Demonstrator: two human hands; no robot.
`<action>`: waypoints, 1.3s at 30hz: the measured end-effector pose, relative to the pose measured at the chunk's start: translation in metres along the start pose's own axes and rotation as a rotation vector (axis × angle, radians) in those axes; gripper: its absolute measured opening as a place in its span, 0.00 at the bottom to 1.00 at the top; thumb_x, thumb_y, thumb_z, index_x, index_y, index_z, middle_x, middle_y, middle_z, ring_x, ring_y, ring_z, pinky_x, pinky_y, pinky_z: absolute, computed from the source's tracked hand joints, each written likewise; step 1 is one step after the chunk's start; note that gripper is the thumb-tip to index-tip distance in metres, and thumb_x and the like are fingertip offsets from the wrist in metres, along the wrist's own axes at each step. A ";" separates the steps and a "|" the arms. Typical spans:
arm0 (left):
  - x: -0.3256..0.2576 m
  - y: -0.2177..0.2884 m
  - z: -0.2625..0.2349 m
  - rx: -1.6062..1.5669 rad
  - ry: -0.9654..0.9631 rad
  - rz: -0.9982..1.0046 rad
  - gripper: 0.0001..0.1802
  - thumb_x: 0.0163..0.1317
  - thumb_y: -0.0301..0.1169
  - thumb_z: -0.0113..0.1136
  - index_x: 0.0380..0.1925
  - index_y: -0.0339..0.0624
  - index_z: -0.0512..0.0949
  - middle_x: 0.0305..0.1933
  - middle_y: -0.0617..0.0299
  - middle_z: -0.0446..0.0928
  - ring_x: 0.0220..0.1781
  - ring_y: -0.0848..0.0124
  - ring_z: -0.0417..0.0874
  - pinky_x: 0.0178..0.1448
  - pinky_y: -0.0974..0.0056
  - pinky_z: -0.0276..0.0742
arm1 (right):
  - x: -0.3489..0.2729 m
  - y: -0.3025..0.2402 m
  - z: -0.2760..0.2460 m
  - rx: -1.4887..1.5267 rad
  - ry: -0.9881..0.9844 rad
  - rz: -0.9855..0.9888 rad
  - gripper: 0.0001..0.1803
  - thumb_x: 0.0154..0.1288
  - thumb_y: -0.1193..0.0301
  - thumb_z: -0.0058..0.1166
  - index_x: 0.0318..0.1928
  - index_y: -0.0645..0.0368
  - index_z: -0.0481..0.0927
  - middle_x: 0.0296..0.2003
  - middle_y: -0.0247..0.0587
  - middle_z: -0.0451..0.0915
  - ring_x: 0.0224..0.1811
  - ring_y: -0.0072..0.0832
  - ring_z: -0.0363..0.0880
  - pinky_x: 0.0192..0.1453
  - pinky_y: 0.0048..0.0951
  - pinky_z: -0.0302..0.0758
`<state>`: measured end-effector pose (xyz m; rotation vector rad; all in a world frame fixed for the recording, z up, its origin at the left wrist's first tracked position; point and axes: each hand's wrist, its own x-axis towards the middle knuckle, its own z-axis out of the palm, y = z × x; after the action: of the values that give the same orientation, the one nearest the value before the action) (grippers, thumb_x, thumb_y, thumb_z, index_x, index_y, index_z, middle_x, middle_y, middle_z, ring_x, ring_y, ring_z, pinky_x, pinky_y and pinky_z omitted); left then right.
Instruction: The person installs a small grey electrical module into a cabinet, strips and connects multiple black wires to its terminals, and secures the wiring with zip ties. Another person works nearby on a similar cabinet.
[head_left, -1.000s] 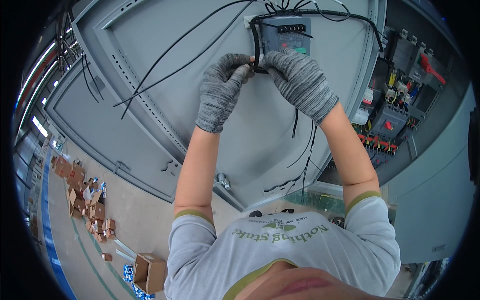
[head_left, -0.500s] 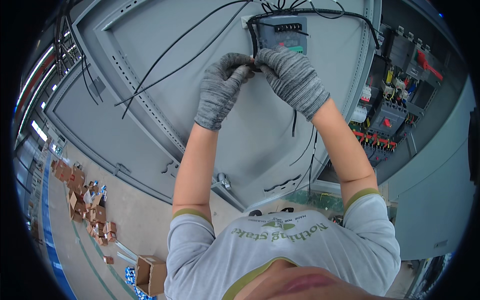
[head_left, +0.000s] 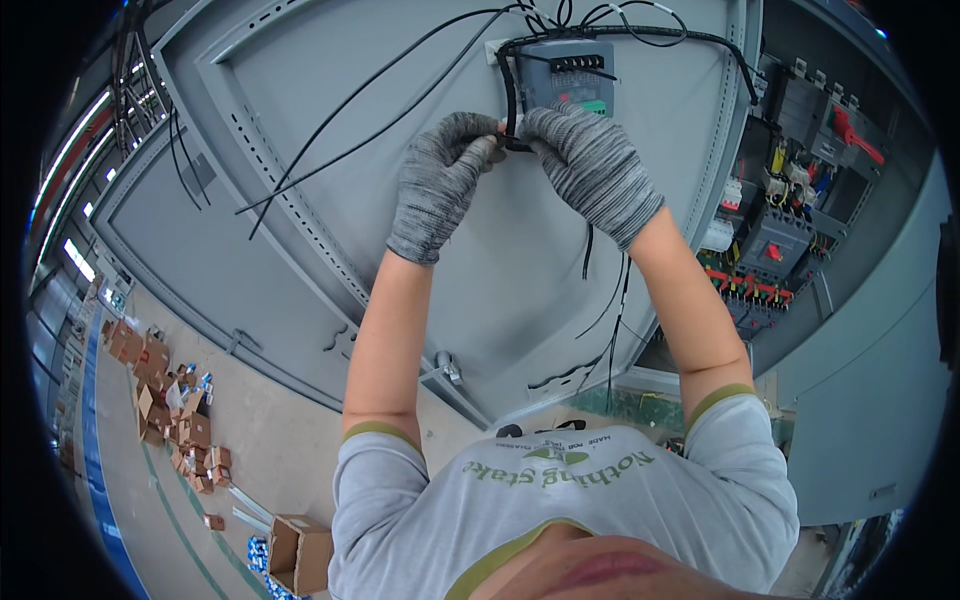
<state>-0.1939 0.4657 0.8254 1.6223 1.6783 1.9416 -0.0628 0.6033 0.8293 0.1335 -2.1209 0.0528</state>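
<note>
Fingertips of your left hand (head_left: pixel 440 185) and right hand (head_left: pixel 592 168) met on the black cable bundle (head_left: pixel 512 100) — both pinched shut around it. Bundle sat between them, just below the grey meter (head_left: pixel 572 75).

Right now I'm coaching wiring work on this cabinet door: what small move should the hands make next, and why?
Probably draw the fastening tight: both gloved hands, left hand and right hand, pinch the black cable bundle beside the grey door-mounted unit, with loose wires hanging below.

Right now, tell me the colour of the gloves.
Mottled grey knit gloves on the left hand and right hand, head view.
</note>
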 end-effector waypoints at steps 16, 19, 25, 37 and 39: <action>0.001 -0.001 -0.001 0.006 -0.015 -0.021 0.10 0.65 0.24 0.54 0.45 0.34 0.79 0.36 0.58 0.82 0.38 0.73 0.82 0.46 0.70 0.77 | -0.005 0.002 0.003 0.042 0.038 0.042 0.06 0.61 0.75 0.53 0.39 0.58 0.78 0.32 0.43 0.81 0.36 0.41 0.80 0.44 0.37 0.77; 0.001 -0.002 -0.003 0.005 -0.017 -0.006 0.10 0.65 0.24 0.54 0.45 0.34 0.79 0.36 0.58 0.81 0.38 0.73 0.82 0.46 0.69 0.77 | -0.002 -0.003 0.001 0.031 0.010 0.053 0.09 0.59 0.77 0.56 0.42 0.59 0.79 0.36 0.43 0.82 0.39 0.40 0.81 0.46 0.34 0.79; 0.004 -0.001 -0.001 0.042 -0.057 -0.019 0.10 0.65 0.24 0.54 0.44 0.34 0.79 0.37 0.58 0.82 0.39 0.72 0.83 0.46 0.68 0.78 | 0.003 -0.002 0.012 0.019 0.046 0.013 0.08 0.60 0.76 0.55 0.41 0.60 0.78 0.34 0.43 0.81 0.38 0.40 0.81 0.45 0.34 0.78; -0.011 0.015 0.001 0.690 0.115 0.395 0.05 0.60 0.22 0.57 0.36 0.35 0.77 0.31 0.57 0.77 0.33 0.72 0.78 0.41 0.68 0.75 | 0.000 -0.005 0.024 -0.376 0.256 -0.190 0.10 0.55 0.68 0.54 0.39 0.50 0.81 0.39 0.32 0.79 0.45 0.36 0.76 0.50 0.42 0.72; -0.016 0.017 0.001 0.626 0.124 0.352 0.04 0.61 0.22 0.57 0.36 0.36 0.77 0.30 0.58 0.76 0.32 0.74 0.75 0.40 0.69 0.74 | 0.000 -0.003 0.023 -0.457 0.304 -0.215 0.10 0.53 0.67 0.55 0.37 0.46 0.82 0.40 0.30 0.79 0.47 0.34 0.75 0.52 0.44 0.68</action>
<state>-0.1770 0.4495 0.8280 2.1644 2.3590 1.7790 -0.0825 0.5981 0.8173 0.0739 -1.7550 -0.5057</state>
